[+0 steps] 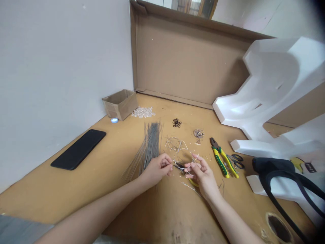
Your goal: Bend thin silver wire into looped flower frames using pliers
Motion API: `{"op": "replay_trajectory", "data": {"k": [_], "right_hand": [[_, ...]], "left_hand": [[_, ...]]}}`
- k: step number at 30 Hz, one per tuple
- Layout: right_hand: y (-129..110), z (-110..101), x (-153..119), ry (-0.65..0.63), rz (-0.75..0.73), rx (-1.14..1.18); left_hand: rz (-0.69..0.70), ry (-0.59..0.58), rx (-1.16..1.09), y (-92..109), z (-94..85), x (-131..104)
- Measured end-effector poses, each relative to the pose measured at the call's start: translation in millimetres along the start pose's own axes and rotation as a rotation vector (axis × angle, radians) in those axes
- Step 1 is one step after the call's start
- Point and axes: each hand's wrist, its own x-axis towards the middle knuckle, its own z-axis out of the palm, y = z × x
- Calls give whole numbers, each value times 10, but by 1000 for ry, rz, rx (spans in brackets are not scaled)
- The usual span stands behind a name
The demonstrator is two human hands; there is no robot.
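Observation:
My right hand (201, 174) holds a thin, bent silvery wire piece (179, 165) between thumb and fingers, with small clear bits along it. The wire runs left to the fingertips of my left hand (159, 167), which are pinched together at its end. Just beyond my hands lies a loose tangle of shaped wire (174, 144). Under my left forearm and wrist spreads a bundle of straight grey wires (152, 142). A tool with a yellow handle (193, 183) lies partly hidden beneath my right hand.
Yellow-green pliers (223, 157) and dark-handled scissors (236, 161) lie to the right. Farther back are black rings (177, 122), a small wire coil (198, 133), clear beads (143, 112) and a cardboard box (119, 103). A black phone (78, 149) lies left; white foam (274, 74) stands right.

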Motion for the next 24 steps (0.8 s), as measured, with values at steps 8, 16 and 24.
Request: {"op": "replay_trajectory", "data": {"k": [8,16,24], "right_hand": [[-6,15,-31,6,-5,-21],[-12,7,-7,-61,31,-29],[-38,56,-73,-262,126,-34]], "left_hand": [[5,6,-31,10,21,-22],[57,111,140,62,-166,47],[-131,-60,-265,169,-224,50]]}}
